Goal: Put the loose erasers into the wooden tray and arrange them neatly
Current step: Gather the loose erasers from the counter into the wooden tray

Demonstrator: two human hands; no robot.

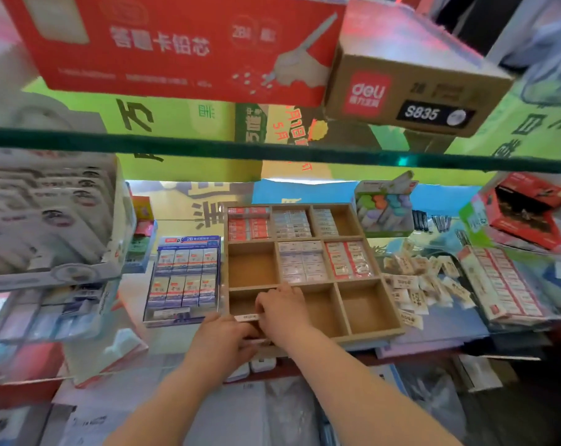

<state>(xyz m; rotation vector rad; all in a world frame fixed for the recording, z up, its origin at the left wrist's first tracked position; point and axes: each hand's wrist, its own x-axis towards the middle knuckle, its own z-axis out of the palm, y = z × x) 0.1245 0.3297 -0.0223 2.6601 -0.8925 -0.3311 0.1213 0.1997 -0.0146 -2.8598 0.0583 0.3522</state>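
Wooden tray [389,319] with nine compartments sits on the counter, and from my remote seat I see both hands meeting at its near-left compartment. The left hand [221,341] and right hand [284,312] each have curled fingers pinching one end of a small white eraser [247,317], held level over that compartment's near edge. The far row and the middle and right cells of the middle row hold packed erasers; the middle-left, near-middle and near-right cells are bare. The loose erasers [424,284] lie in a scattered pile on the counter just right of the tray. A blue display box [184,278] stands just left of the tray, under a glass shelf [272,151].
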